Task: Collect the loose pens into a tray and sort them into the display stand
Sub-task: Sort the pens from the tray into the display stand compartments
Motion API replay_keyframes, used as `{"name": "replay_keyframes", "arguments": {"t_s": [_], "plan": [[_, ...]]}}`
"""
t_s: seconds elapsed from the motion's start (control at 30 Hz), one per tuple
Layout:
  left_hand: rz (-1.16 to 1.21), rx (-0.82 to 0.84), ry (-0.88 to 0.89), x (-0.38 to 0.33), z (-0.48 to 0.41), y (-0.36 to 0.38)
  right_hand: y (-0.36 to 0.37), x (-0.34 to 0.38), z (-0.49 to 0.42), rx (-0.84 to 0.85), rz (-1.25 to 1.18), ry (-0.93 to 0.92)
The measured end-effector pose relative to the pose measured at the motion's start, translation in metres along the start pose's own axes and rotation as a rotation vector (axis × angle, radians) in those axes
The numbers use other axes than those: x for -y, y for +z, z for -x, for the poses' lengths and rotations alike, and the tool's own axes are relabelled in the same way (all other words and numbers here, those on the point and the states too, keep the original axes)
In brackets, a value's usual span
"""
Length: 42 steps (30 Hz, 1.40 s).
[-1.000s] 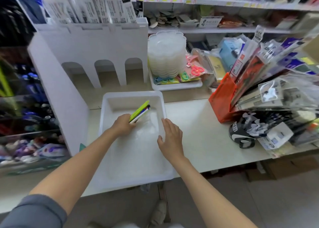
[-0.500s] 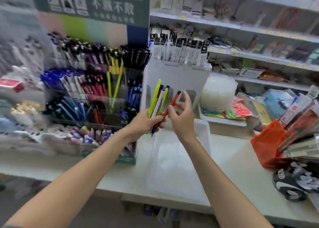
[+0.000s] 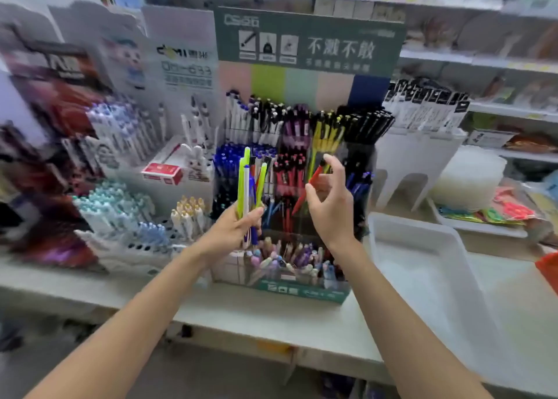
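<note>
Ideally, while the left hand grips the pen bundle, the right hand, pinching the red pen, drops it tip-down among the display stand's red pens.

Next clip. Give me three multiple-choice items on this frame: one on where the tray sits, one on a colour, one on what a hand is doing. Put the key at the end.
1. Where is the white tray relative to the display stand?
A. To the stand's left in the picture
B. On the counter, to the stand's right in the picture
C. On the top shelf

2. What colour is the lone pen pinched by the right hand?
A. Black
B. Purple
C. Red

3. What is the left hand doing?
A. Gripping a bundle of pens upright
B. Lying flat on the counter
C. Resting inside the tray

Answers: 1 B, the tray lies on the counter right of the stand. 2 C, a red barrel shows between thumb and fingers. 3 A, its fingers curl round lime, white and blue pens.
</note>
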<state>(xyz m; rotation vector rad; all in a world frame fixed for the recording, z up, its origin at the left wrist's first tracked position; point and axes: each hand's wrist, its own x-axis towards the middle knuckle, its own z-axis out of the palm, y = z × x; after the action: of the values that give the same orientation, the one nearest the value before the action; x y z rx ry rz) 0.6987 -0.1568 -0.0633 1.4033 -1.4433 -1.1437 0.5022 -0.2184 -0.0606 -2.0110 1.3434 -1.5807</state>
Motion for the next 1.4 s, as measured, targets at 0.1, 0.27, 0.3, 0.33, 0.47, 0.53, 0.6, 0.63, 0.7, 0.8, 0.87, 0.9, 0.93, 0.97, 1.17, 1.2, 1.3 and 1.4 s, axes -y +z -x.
{"name": "replay_keyframes", "arguments": {"t_s": [0.1,0.27,0.3,0.33,0.47,0.53,0.6,0.63,0.7,0.8,0.87,0.9,0.93,0.97,1.17,1.2,1.3,1.4], "plan": [[0.058,0.030,-0.058,0.004,0.006,-0.016,0.026,-0.009,0.017,0.132,0.165,0.020],[0.142,0.065,-0.055,0.012,0.004,-0.022,0.045,-0.020,0.040,0.230,0.316,0.020],[0.164,0.053,-0.052,0.015,0.003,-0.022,0.046,-0.019,0.042,0.238,0.329,0.018],[0.167,0.034,-0.050,0.017,0.002,-0.023,0.045,-0.018,0.043,0.229,0.327,0.013],[0.183,-0.008,-0.049,0.019,-0.003,-0.015,0.033,0.011,0.027,0.095,0.085,0.085],[0.178,-0.004,-0.053,0.015,-0.007,-0.006,0.031,0.030,0.016,0.128,-0.120,0.189],[0.191,0.000,-0.040,0.010,-0.012,0.003,0.033,0.042,0.010,0.158,-0.184,0.201],[0.201,0.000,-0.029,0.009,-0.015,0.006,0.031,0.044,0.008,0.146,-0.175,0.184],[0.245,0.001,-0.004,0.004,-0.021,0.009,0.021,0.042,-0.001,0.039,-0.186,0.185],[0.312,0.036,-0.001,-0.005,-0.031,0.008,-0.008,0.034,-0.031,-0.223,-0.188,0.188],[0.296,0.064,0.010,-0.009,-0.037,0.009,-0.027,0.027,-0.052,-0.313,-0.051,0.111],[0.276,0.068,0.013,-0.010,-0.039,0.011,-0.033,0.023,-0.060,-0.321,0.034,0.072],[0.263,0.070,0.015,-0.012,-0.041,0.013,-0.036,0.019,-0.066,-0.308,0.119,0.040],[0.261,0.071,0.012,-0.012,-0.043,0.014,-0.036,0.015,-0.071,-0.280,0.196,0.009],[0.375,0.098,-0.029,-0.016,-0.046,0.023,-0.019,-0.012,-0.070,0.055,0.383,-0.084],[0.382,0.095,-0.031,-0.017,-0.047,0.025,-0.018,-0.015,-0.067,0.105,0.416,-0.075],[0.398,0.081,-0.029,-0.017,-0.050,0.027,-0.020,-0.021,-0.067,0.046,0.495,-0.158],[0.410,0.090,-0.012,-0.020,-0.051,0.032,-0.025,-0.006,-0.067,-0.062,0.358,-0.162]]}}
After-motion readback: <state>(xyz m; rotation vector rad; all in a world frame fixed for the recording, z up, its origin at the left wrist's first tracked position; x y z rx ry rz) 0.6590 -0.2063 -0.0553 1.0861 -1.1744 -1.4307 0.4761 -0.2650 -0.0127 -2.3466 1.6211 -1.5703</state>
